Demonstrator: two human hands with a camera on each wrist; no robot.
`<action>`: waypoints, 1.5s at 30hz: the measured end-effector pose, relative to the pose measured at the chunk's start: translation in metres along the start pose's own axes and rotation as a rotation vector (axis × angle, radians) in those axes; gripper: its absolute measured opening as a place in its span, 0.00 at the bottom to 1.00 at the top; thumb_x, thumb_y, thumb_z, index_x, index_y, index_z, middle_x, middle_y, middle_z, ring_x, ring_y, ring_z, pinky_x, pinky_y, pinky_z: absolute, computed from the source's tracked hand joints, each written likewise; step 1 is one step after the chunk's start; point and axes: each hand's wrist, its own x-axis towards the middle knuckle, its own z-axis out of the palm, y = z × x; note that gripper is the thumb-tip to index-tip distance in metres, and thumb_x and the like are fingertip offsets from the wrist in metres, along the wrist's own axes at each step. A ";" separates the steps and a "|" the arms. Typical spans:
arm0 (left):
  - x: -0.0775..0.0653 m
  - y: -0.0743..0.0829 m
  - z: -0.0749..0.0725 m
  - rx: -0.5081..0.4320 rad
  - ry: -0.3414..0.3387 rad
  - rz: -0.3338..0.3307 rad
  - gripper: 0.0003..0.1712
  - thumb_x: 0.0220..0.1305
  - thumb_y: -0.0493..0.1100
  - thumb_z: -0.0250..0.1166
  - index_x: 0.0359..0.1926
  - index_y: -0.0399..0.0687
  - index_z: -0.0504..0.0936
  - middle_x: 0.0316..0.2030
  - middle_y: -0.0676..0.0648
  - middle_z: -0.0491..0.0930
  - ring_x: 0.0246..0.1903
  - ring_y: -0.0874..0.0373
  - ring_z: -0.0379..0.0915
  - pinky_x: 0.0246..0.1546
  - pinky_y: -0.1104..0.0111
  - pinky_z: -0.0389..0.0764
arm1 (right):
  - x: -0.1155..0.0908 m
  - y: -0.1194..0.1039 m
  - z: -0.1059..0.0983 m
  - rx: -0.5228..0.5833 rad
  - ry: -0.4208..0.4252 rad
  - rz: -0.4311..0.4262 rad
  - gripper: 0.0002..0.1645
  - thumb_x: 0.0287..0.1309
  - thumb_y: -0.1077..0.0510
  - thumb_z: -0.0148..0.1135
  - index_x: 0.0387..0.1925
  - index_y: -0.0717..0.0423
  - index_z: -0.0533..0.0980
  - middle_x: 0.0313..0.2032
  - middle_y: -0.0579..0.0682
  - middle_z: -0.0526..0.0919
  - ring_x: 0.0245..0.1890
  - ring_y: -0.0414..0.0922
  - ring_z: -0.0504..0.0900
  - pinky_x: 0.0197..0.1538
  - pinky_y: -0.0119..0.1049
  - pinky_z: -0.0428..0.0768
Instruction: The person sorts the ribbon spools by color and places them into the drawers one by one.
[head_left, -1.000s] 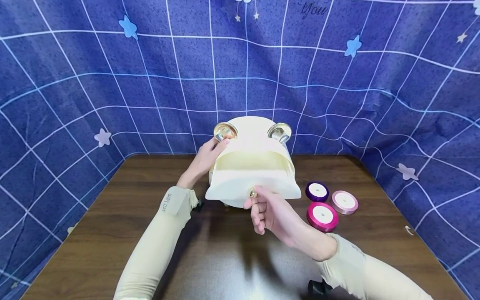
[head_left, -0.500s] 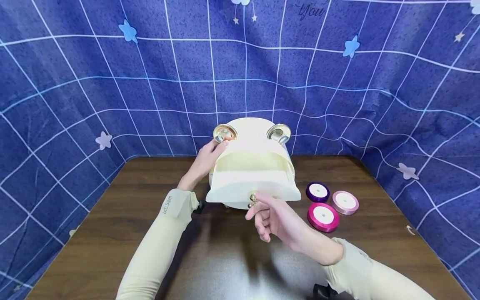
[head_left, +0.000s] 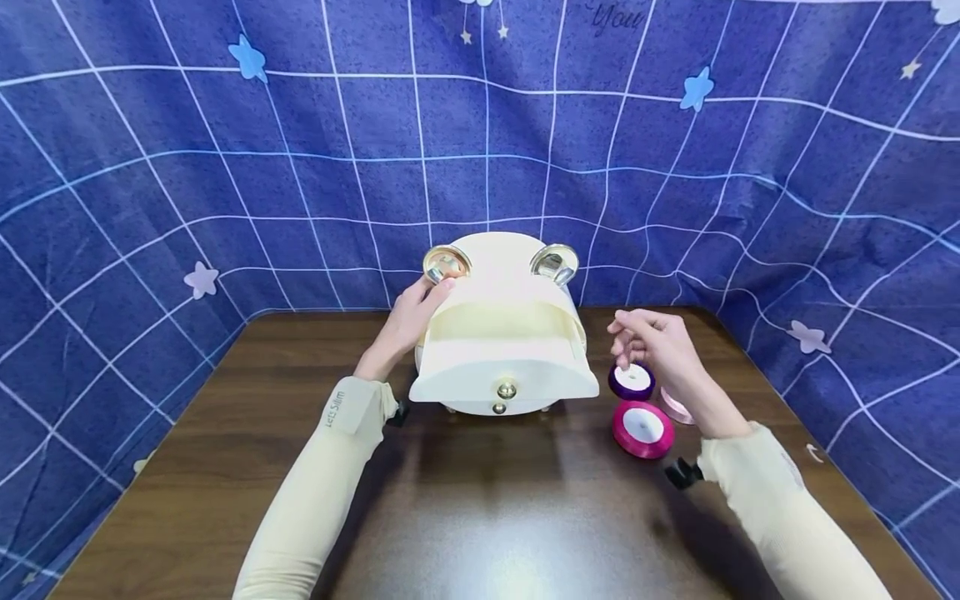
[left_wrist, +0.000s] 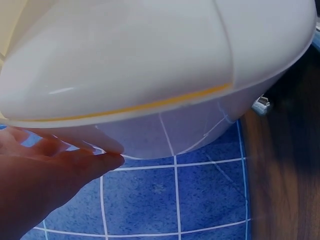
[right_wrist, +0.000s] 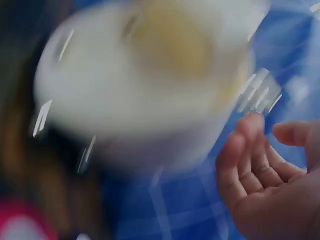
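Note:
A glossy white box (head_left: 502, 287) with two gold ear-like discs stands at the table's far middle. Its upper drawer (head_left: 480, 379) is pulled out toward me and has a round gold knob (head_left: 507, 389); a smaller knob sits below. My left hand (head_left: 408, 321) rests on the box's left side, just under the left disc (head_left: 447, 265). In the left wrist view the fingertips (left_wrist: 112, 160) touch its white wall. My right hand (head_left: 660, 346) hovers, holding nothing, over the purple ribbon roll (head_left: 632, 381), its fingers loosely bent. The right wrist view is blurred.
A magenta ribbon roll (head_left: 643, 429) lies in front of the purple one. The pale pink ribbon roll (head_left: 677, 407) is partly hidden by my right wrist. Behind the brown wooden table (head_left: 300, 467) hangs a blue grid-patterned cloth (head_left: 337, 183).
My right hand has let go of the drawer knob and moved right and back, over the ribbon rolls. The left hand stays on the box, and the drawer remains pulled out.

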 end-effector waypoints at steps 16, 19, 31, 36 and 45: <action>0.001 0.000 0.003 0.003 -0.009 -0.004 0.28 0.70 0.62 0.49 0.61 0.52 0.73 0.59 0.42 0.75 0.53 0.49 0.70 0.57 0.53 0.71 | 0.024 0.106 -0.041 -1.214 -0.103 0.190 0.41 0.45 0.47 0.71 0.59 0.62 0.71 0.49 0.70 0.78 0.48 0.69 0.75 0.46 0.61 0.75; 0.000 0.000 0.003 0.007 -0.016 -0.001 0.28 0.70 0.63 0.49 0.61 0.52 0.72 0.59 0.42 0.75 0.52 0.49 0.70 0.57 0.53 0.71 | 0.024 0.107 -0.041 -1.199 -0.084 0.153 0.38 0.44 0.50 0.71 0.57 0.63 0.72 0.48 0.70 0.79 0.48 0.67 0.77 0.47 0.59 0.76; -0.001 0.003 -0.002 -0.021 -0.020 -0.009 0.29 0.70 0.64 0.48 0.62 0.54 0.71 0.57 0.43 0.76 0.50 0.51 0.72 0.55 0.56 0.72 | 0.024 0.063 -0.032 -1.114 -0.014 -0.025 0.31 0.46 0.49 0.69 0.51 0.60 0.77 0.40 0.63 0.83 0.38 0.57 0.79 0.39 0.49 0.75; 0.000 0.002 -0.002 0.006 -0.012 -0.005 0.29 0.69 0.64 0.48 0.62 0.54 0.72 0.57 0.43 0.76 0.51 0.50 0.71 0.57 0.55 0.72 | 0.022 0.036 -0.027 -1.096 -0.011 -0.060 0.32 0.49 0.48 0.69 0.54 0.60 0.76 0.45 0.64 0.83 0.40 0.57 0.79 0.41 0.49 0.76; 0.000 0.001 -0.002 -0.004 -0.026 0.004 0.29 0.70 0.63 0.48 0.62 0.53 0.72 0.60 0.43 0.74 0.55 0.50 0.70 0.59 0.53 0.70 | 0.015 -0.007 -0.012 -1.088 -0.001 -0.139 0.32 0.51 0.47 0.68 0.56 0.57 0.75 0.45 0.64 0.82 0.42 0.56 0.78 0.44 0.50 0.75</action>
